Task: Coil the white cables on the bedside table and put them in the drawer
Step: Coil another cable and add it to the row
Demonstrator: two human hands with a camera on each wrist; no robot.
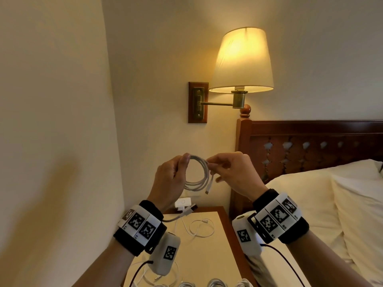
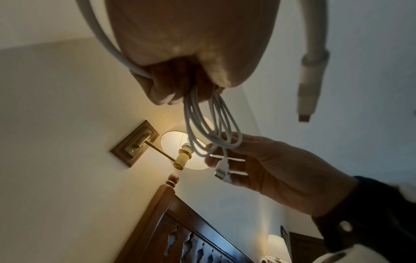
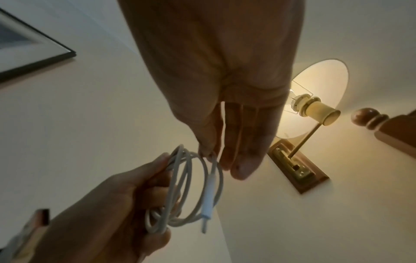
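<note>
The left hand (image 1: 167, 181) grips the coiled white cable (image 1: 198, 175); the right hand (image 1: 234, 172) pinches its loose tail, which should tuck round the loops snugly.

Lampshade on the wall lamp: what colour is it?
Cream-white, glowing warm yellow; the lampshade shows best in the head view.
</note>
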